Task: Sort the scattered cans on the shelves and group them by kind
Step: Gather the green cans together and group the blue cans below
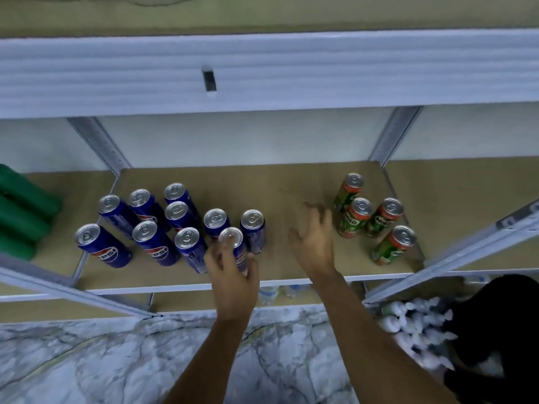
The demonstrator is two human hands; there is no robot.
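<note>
The left hand (233,275) grips a blue can (234,247) at the front of the blue group (151,223) on the shelf (291,182). The cans stand very close, so a bump could knock some over like dominoes. The right hand (313,243) is open and holds nothing, near the green and red cans (373,217). The blue cans are tall, thin and shiny on top.

Green cylinders (20,205) lie stacked at the far left. Marbled floor (116,360) spreads below. White bottles (408,322) crowd the lower right.
</note>
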